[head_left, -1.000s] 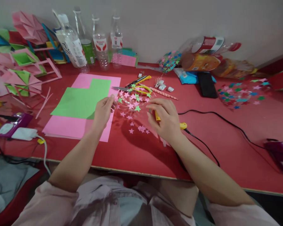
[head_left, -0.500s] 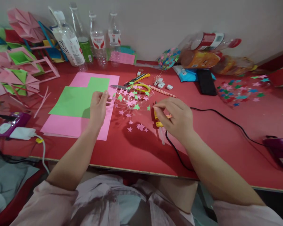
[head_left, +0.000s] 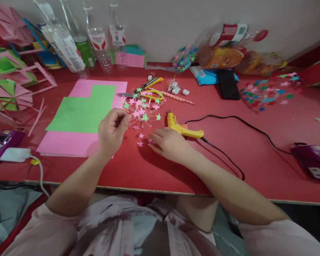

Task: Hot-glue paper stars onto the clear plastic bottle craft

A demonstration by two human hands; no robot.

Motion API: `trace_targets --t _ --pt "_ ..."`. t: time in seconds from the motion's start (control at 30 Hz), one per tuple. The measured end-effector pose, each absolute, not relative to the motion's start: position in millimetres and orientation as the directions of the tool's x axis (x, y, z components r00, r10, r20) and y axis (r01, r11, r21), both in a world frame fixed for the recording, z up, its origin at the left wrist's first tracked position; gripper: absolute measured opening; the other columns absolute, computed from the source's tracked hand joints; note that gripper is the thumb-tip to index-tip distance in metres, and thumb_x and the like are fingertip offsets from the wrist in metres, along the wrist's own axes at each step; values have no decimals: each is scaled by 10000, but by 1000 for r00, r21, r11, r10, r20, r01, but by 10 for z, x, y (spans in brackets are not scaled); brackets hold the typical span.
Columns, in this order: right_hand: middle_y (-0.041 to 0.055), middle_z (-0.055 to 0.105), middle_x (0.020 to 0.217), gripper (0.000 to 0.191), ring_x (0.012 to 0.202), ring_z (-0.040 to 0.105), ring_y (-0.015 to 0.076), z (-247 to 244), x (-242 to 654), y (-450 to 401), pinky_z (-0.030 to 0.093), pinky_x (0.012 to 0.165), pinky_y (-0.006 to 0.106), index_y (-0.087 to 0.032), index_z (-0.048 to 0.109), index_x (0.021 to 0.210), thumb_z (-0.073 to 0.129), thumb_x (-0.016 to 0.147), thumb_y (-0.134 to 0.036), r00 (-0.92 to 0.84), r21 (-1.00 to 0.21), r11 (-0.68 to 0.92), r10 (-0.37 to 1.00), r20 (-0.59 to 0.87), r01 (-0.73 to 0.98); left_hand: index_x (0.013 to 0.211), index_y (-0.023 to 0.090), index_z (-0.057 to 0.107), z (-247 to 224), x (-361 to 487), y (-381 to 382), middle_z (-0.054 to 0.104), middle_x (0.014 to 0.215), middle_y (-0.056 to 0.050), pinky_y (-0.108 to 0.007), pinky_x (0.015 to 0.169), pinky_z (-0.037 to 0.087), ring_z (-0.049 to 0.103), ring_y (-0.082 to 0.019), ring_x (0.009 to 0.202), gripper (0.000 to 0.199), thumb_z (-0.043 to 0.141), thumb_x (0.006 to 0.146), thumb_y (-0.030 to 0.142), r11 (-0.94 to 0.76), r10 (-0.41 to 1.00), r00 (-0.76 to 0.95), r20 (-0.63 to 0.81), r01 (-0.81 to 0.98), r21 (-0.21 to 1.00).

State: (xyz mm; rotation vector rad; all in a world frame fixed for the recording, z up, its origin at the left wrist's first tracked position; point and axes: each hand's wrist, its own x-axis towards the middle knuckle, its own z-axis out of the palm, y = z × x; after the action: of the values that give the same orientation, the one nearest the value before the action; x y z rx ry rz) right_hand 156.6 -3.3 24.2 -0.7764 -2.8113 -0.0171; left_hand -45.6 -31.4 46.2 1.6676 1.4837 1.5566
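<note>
A clear plastic piece (head_left: 138, 109), cut into thin strips and dotted with pink and green stars, lies in front of me. At its left edge my left hand (head_left: 112, 129) is closed in a pinch, apparently on one of its strips; the exact grip is hard to see. My right hand (head_left: 166, 141) reaches down to the small pink stars (head_left: 151, 141) on the table, its thumb and forefinger slightly apart around them. Part of that little pile is hidden under the fingers. Just beyond my right hand lies a yellow hot glue gun (head_left: 185, 128) with a black cord.
Pink and green paper sheets (head_left: 77, 115) lie left. Scissors (head_left: 153, 95), a yellow cutter (head_left: 152, 83) and a patterned stick (head_left: 178, 97) lie behind the plastic piece. Plastic bottles (head_left: 98, 42) line the wall. A phone (head_left: 228, 84) and another star-covered piece (head_left: 269, 93) are at right.
My right hand has moved left and down from over the glue gun to the pink stars, uncovering the gun, which has turned. My left hand has shifted slightly toward the plastic piece.
</note>
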Motion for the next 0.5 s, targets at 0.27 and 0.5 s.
trace_targets --t 0.27,0.5 --pt "41 587 740 251 684 458 157 52 1318 -131 230 657 320 -150 618 750 484 935 -254 -858 102 892 386 338 441 805 219 466 447 -426 -310 502 604 44 -217 458 367 455 -74 483 266 486 924 457 -409 863 -166 477 323 854" --pt "42 581 742 301 695 431 151 48 1329 -121 231 676 329 -145 622 735 438 959 -224 -881 154 908 318 351 390 659 226 395 458 -439 -341 396 484 57 -265 433 297 355 -85 407 374 409 958 450 -494 820 -169 547 274 825"
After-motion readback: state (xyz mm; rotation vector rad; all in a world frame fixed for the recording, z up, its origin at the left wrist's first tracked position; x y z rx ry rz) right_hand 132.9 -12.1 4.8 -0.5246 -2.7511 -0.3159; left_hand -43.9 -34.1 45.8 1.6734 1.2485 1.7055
